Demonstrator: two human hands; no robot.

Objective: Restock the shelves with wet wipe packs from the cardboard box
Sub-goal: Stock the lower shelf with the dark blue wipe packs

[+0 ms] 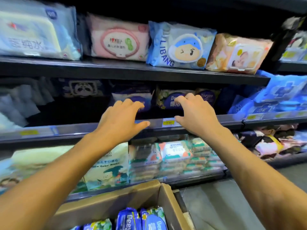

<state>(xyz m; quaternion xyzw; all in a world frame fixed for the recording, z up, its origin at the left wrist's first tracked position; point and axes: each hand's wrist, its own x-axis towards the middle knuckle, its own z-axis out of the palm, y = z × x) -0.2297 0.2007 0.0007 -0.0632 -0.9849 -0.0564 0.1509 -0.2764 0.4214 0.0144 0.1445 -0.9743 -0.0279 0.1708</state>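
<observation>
1. On the middle shelf (74, 128), two dark-blue shelf packs (169, 98) sit side by side just beyond the fingertips, long sides running left to right along the edge. A possible third label shows further right, too dim to count.
2. Both hands are empty and spread wide. The left hand (119, 120) has its fingers at the lower front of the left one, and the right hand (196, 113) arches over the right one. Whether either touches, I cannot tell.
3. More stock — the box packs (127, 218) — lies below and back toward the person, in the box (116, 198) under the forearms. They stand on edge, side by side, long axes pointing roughly toward the shelves. Three show plainly, with a sliver of a fourth at the left.
4. My guess: fetching another means dropping down and back. The left arm passes right over the box, so it looks nearer.
5. Further out there are three shelves in view, with a top row (181, 47) of four other packs on the top shelf (132, 72), and one yellow price tag (168, 123) between the thumbs.
</observation>
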